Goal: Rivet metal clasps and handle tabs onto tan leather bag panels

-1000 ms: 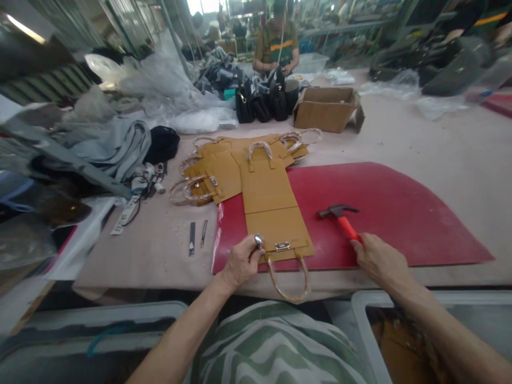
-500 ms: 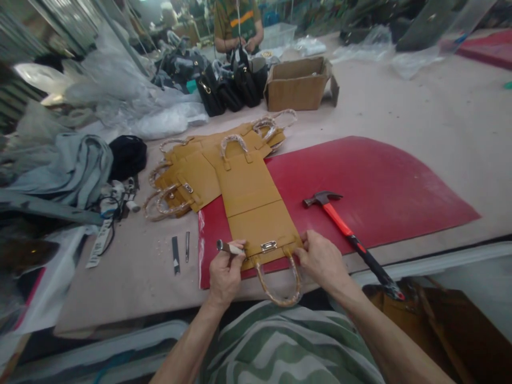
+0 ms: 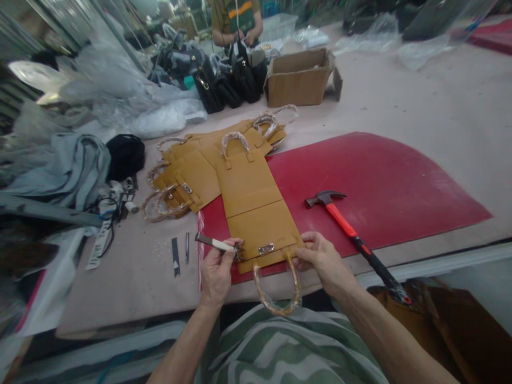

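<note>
A long mustard leather panel (image 3: 256, 184) lies partly on the red mat (image 3: 360, 181), with a wrapped handle at each end and a metal clasp (image 3: 266, 248) near its lower edge. My left hand (image 3: 217, 272) is closed on a metal tool with a pale middle (image 3: 214, 242), at the panel's lower left corner. The tool's tip is hard to make out. With thumb and fingers, my right hand (image 3: 319, 260) pinches the panel's lower right corner. The near handle (image 3: 276, 309) hangs toward my body between both hands.
A red-and-black hammer (image 3: 348, 229) rests right of the panel. More mustard panels (image 3: 192, 176) are piled at left. Two slim tools (image 3: 186, 248) lie left of the mat. Farther back stand black bags (image 3: 228, 88), a cardboard box (image 3: 298, 80) and a person (image 3: 236, 24).
The tool in my left hand has swung flatter, its outer end now farther left and higher. My left hand has shifted slightly left. My right hand still holds the corner.
</note>
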`<state>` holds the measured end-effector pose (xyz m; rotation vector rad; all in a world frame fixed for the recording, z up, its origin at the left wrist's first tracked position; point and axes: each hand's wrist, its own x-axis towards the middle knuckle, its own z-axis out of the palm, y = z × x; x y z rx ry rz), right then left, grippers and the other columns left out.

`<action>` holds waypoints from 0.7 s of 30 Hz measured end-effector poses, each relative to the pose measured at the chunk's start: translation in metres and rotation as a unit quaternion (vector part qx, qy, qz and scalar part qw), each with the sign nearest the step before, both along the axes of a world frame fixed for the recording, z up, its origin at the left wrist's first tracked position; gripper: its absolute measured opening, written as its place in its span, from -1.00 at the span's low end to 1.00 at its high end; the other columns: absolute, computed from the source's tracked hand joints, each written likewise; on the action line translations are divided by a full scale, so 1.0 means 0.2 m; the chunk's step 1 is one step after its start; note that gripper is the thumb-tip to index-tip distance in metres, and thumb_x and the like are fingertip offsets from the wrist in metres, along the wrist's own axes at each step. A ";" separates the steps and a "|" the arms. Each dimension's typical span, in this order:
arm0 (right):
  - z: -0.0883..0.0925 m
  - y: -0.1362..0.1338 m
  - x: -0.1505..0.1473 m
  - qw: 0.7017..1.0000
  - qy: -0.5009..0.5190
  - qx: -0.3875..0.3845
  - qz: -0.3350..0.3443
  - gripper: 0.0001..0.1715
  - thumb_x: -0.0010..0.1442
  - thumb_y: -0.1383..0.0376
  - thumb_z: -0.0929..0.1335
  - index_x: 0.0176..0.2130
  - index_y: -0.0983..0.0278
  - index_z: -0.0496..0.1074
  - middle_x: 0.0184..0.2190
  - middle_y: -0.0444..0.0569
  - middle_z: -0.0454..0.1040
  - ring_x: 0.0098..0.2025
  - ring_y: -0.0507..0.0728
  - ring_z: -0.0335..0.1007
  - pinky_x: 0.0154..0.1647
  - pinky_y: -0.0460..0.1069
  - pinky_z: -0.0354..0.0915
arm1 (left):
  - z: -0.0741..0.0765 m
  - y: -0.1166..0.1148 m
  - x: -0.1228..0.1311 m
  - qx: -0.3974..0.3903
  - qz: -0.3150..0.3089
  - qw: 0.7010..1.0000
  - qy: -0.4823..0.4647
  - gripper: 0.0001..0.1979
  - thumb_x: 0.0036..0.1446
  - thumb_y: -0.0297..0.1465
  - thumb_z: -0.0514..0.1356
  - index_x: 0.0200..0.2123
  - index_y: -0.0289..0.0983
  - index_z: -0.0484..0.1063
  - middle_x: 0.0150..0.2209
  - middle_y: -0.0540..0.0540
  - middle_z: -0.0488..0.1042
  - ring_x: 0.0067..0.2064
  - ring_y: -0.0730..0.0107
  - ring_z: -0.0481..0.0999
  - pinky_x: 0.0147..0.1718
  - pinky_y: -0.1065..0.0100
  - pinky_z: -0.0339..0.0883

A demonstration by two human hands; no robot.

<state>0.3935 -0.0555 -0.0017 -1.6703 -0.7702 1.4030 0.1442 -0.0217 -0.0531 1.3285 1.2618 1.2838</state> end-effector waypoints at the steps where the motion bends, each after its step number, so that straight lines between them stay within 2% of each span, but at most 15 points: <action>1: 0.00 0.00 0.00 0.999 0.051 0.000 -0.014 -0.57 -0.05 0.13 0.43 -0.21 0.22 0.29 -0.42 -0.06 0.53 -0.48 0.08 0.41 -0.42 -0.01 0.34 | 0.03 0.01 0.02 0.002 -0.006 1.000 -0.004 -0.72 0.28 -0.20 0.29 -0.11 -0.29 0.56 -0.09 -0.18 0.65 -0.02 0.19 0.65 0.05 0.19 0.52; 3: -0.01 0.00 -0.01 0.989 0.145 0.006 -0.026 -0.48 -0.11 0.11 0.51 -0.19 0.27 0.39 -0.41 -0.08 0.51 -0.52 0.01 0.31 -0.44 -0.05 0.27 | 0.09 0.03 0.09 0.006 -0.026 0.999 -0.025 -0.74 0.28 -0.20 0.30 -0.12 -0.28 0.56 -0.07 -0.19 0.65 0.01 0.18 0.64 0.07 0.19 0.51; 5: -0.02 0.01 -0.02 0.978 0.208 0.016 -0.024 -0.49 -0.15 0.07 0.57 -0.27 0.31 0.46 -0.47 -0.12 0.46 -0.54 -0.03 0.18 -0.48 -0.07 0.17 | 0.15 0.06 0.18 -0.001 -0.059 0.997 -0.046 -0.74 0.27 -0.21 0.31 -0.13 -0.28 0.57 -0.06 -0.18 0.65 0.00 0.19 0.64 0.06 0.22 0.50; 8: -0.03 0.02 -0.03 0.975 0.220 0.029 -0.017 -0.49 -0.13 0.01 0.59 -0.34 0.31 0.49 -0.51 -0.14 0.40 -0.54 -0.03 0.11 -0.50 -0.07 0.09 | 0.22 0.12 0.33 -0.025 -0.105 0.992 -0.058 -0.75 0.25 -0.21 0.32 -0.15 -0.27 0.60 -0.10 -0.16 0.66 -0.06 0.24 0.64 -0.02 0.29 0.52; 10: -0.04 0.02 -0.04 0.973 0.226 0.035 -0.018 -0.49 -0.14 0.00 0.59 -0.34 0.30 0.50 -0.50 -0.14 0.40 -0.52 -0.02 0.11 -0.49 -0.06 0.09 | 0.24 0.16 0.40 -0.043 -0.130 0.989 -0.064 -0.74 0.21 -0.21 0.34 -0.17 -0.28 0.61 -0.14 -0.15 0.67 -0.12 0.27 0.64 -0.09 0.31 0.53; 13: -0.05 0.02 -0.05 0.971 0.234 0.042 -0.026 -0.51 -0.16 0.03 0.60 -0.35 0.29 0.51 -0.48 -0.12 0.41 -0.49 0.00 0.14 -0.47 -0.06 0.10 | 0.23 0.19 0.44 -0.077 -0.145 0.983 -0.081 -0.71 0.18 -0.19 0.35 -0.18 -0.29 0.62 -0.16 -0.15 0.67 -0.17 0.31 0.63 -0.14 0.34 0.53; 16: -0.06 0.02 -0.05 0.969 0.239 0.050 -0.026 -0.56 -0.14 0.04 0.59 -0.41 0.29 0.49 -0.51 -0.12 0.40 -0.49 0.00 0.14 -0.45 -0.05 0.09 | 0.19 0.20 0.42 -0.100 -0.145 0.980 -0.095 -0.69 0.21 -0.16 0.34 -0.15 -0.28 0.62 -0.18 -0.14 0.66 -0.19 0.32 0.62 -0.16 0.35 0.52; 21: -0.06 0.03 -0.04 0.968 0.244 0.054 -0.015 -0.59 -0.15 0.05 0.57 -0.51 0.29 0.47 -0.60 -0.15 0.34 -0.52 0.00 0.12 -0.46 -0.04 0.06 | 0.16 0.19 0.40 -0.091 -0.152 0.976 -0.124 -0.68 0.22 -0.14 0.35 -0.14 -0.29 0.61 -0.12 -0.18 0.66 -0.09 0.27 0.63 -0.02 0.29 0.50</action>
